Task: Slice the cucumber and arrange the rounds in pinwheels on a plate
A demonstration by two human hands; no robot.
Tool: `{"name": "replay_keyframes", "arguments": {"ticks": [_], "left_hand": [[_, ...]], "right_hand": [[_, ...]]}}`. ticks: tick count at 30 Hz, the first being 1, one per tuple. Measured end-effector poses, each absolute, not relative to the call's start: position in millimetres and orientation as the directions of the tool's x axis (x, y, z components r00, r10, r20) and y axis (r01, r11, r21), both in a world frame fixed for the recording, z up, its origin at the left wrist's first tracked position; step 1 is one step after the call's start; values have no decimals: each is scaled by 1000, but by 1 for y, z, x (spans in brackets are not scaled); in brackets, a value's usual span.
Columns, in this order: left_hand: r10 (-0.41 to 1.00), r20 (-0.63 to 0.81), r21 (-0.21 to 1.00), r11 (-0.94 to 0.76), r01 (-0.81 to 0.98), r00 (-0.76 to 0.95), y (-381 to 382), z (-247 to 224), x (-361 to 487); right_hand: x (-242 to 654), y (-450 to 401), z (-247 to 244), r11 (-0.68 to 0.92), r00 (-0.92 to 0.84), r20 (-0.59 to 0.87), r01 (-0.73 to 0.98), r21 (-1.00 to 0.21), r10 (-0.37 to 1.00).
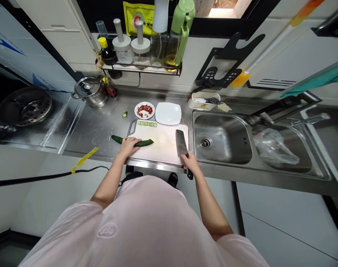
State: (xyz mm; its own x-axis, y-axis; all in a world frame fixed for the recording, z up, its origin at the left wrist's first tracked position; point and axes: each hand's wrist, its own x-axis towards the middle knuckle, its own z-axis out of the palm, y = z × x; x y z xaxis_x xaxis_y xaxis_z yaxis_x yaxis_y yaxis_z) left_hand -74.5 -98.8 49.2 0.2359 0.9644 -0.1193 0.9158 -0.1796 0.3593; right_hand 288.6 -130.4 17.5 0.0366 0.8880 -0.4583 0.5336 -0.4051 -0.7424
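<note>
Left hand (128, 147) on cucumber (144, 142); yellow packet (137, 17) label unreadable.

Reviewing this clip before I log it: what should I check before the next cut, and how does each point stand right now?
1. Left hand grip on the dark green cucumber: ok, pressing on top of it.
2. Right hand grip on the broad steel cleaver: ok, wrapped around its black handle.
3. Blade clear of the left hand: ok, the cleaver stands apart across the white plastic cutting board.
4. Cucumber fully on the board: not ok, its left end extends over the stainless steel counter.
5. Left fingertips tucked back: cannot tell from this view.
6. Round cucumber slices apart from the cutting area: ok, lined up near the board's far edge.
</note>
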Motion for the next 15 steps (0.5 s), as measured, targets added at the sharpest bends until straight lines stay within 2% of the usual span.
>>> {"name": "replay_keyframes", "arguments": {"ticks": [3,5,10,15], "left_hand": [[971,-106,368,-162,916,214,-100,49,-76],[987,-78,374,-103,922,141,-101,48,-77],[983,-15,332,178,926,-184,-95,50,-86],[863,28,283,478,832,-505,-78,49,-94]], "right_hand": [[289,-130,15,-404,35,-454,522,-752,890],[290,-130,13,-405,38,-452,514,-756,891],[292,-131,8,-390,42,-426,492,-778,904],[291,-130,10,-382,32,-425,504,-775,904]]}}
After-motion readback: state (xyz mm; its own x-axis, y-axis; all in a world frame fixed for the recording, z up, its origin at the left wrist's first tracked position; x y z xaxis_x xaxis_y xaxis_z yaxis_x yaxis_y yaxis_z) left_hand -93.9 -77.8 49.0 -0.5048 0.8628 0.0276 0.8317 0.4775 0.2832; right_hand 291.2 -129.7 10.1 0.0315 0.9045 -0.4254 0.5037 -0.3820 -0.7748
